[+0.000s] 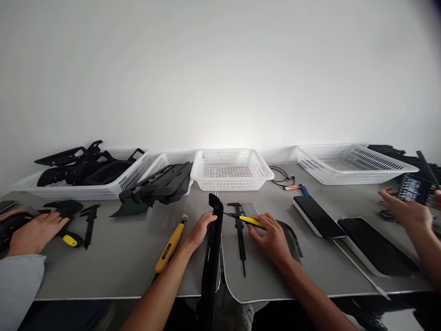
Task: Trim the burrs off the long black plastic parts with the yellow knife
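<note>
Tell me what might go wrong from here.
The thin tip of the yellow-and-black tool in the right hand sits near the left hand; a slip might nick it. The long black plastic part reaches past the edge of the gray table, so a loosened grip could drop it.

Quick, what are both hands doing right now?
Left hand: closed on the long black part.
Right hand: closed on the yellow-handled tool.
</note>
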Motion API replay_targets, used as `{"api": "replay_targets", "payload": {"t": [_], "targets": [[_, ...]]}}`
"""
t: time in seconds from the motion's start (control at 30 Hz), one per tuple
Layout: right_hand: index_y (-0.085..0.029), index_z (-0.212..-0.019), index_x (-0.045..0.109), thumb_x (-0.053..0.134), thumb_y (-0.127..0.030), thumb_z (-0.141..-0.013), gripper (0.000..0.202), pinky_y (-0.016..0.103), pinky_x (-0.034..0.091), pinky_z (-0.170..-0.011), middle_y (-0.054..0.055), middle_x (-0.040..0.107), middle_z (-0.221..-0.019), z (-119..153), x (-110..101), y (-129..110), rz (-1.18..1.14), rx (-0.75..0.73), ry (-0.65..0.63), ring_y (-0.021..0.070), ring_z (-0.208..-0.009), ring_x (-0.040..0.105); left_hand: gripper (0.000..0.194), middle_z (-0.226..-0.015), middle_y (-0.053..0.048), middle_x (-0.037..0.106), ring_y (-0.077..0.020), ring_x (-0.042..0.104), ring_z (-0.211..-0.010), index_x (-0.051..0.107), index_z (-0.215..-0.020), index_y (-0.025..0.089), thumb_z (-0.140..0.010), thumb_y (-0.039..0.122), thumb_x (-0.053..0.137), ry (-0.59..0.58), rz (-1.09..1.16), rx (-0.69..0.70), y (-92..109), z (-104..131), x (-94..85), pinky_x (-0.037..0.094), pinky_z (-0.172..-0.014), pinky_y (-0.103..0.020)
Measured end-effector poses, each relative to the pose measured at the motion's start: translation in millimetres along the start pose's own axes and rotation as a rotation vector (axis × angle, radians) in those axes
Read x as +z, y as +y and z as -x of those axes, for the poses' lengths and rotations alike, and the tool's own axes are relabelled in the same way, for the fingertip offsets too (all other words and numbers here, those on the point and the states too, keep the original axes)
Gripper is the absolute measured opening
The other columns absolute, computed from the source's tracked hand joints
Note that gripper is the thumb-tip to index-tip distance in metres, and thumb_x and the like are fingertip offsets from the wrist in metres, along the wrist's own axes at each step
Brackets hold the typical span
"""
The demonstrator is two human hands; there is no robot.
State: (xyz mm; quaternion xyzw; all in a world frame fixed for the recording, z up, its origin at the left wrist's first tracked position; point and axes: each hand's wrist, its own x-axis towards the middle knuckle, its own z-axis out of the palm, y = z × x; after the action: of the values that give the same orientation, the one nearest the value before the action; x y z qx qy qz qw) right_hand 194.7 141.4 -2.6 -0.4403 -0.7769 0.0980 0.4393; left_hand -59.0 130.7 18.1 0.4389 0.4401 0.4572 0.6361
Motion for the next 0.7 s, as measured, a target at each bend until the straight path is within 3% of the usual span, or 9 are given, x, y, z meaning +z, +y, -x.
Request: {"api": "replay_targets", "payload": {"t": [0.5,0.7], "targets": [[-0.022,-0.102,0.071,0.063,-0.026,-0.096,0.010,0.033,0.050,-0.077,0.004,0.071,-0.089,3.3,2.1,3.6,-0.008,-0.050,-0.042,0.0223,-0.087,0.061,0.035,-0.058,0.001,0.058,-0.0179,0.060,-0.054,0.051,-0.075,0.022,-0.086,0.055,0.058,0.035,0.038,0.063,-5.6,-6.4,0.3,0.046,-0.049,-0.028],[-0.023,-0.102,0.071,0.063,-0.025,-0.096,0.010,0.033,0.051,-0.077,0.004,0.072,-0.090,2.5,2.7,3.0,-0.006,-0.071,-0.026,0.0224,-0.086,0.062,0.043,-0.063,-0.001,0.066,-0.0172,0.059,-0.053,0.066,-0.092,0.018,-0.089,0.061,0.062,0.042,-0.024,0.060,-0.7,-2.9,-0.7,0.047,-0.052,-0.028]]}}
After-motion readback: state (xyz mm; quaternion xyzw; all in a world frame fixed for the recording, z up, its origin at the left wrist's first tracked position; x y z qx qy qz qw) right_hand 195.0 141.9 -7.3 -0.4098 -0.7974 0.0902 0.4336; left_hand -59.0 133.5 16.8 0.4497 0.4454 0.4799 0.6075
